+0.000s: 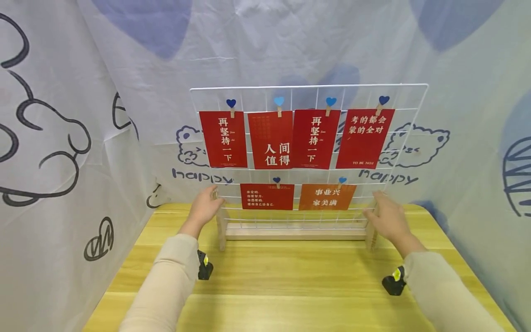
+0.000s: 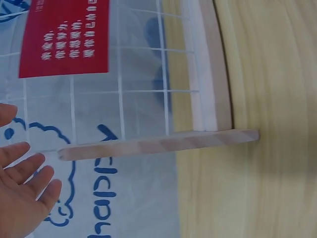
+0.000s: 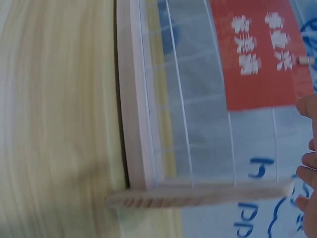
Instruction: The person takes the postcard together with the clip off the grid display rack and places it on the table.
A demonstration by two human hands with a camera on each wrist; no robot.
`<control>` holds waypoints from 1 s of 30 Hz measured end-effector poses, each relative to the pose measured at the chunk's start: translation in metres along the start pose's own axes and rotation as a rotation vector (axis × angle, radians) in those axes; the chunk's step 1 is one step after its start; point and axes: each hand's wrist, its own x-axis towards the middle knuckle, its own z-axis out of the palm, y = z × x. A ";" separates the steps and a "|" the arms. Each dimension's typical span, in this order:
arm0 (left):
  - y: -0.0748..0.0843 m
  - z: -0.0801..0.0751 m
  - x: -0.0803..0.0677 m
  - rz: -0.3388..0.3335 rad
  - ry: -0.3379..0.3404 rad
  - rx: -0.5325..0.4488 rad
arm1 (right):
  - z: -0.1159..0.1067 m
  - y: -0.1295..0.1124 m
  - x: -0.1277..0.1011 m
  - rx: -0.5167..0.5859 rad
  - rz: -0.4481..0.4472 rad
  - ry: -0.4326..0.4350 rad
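Note:
A white wire grid [image 1: 309, 86] stands upright in a wooden stand [image 1: 294, 234]. Several red cards [image 1: 271, 133] hang along its upper part from small clips with blue heart tops. Lower down hang a dark red card [image 1: 267, 203] and an orange card [image 1: 321, 203]. My left hand [image 1: 206, 205] is beside the left wooden upright, and in the left wrist view its fingers [image 2: 30, 168] are loosely spread, just off the upright's end. On the other side my right hand [image 1: 389, 216] is at the right upright; the right wrist view shows only its fingertips [image 3: 308, 163], apart and slightly bent.
The stand sits on a yellow wood-grain table [image 1: 290, 281]. Behind and at both sides hangs a pale cloth [image 1: 137, 92] with blue hearts, cartoon bears and the word "happy". Black straps with hardware [image 1: 203, 265] show beneath both wrists.

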 end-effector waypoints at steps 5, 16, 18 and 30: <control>0.004 -0.008 -0.004 -0.017 0.010 -0.113 | 0.001 -0.020 0.003 0.008 -0.058 -0.023; 0.013 -0.016 -0.004 -0.034 0.076 -0.319 | -0.001 -0.069 0.008 0.067 -0.166 -0.077; 0.015 -0.017 -0.004 -0.037 0.082 -0.345 | -0.002 -0.077 0.008 0.074 -0.186 -0.082; 0.025 -0.025 -0.005 -0.076 0.086 -0.496 | -0.015 -0.123 0.009 0.134 -0.259 -0.097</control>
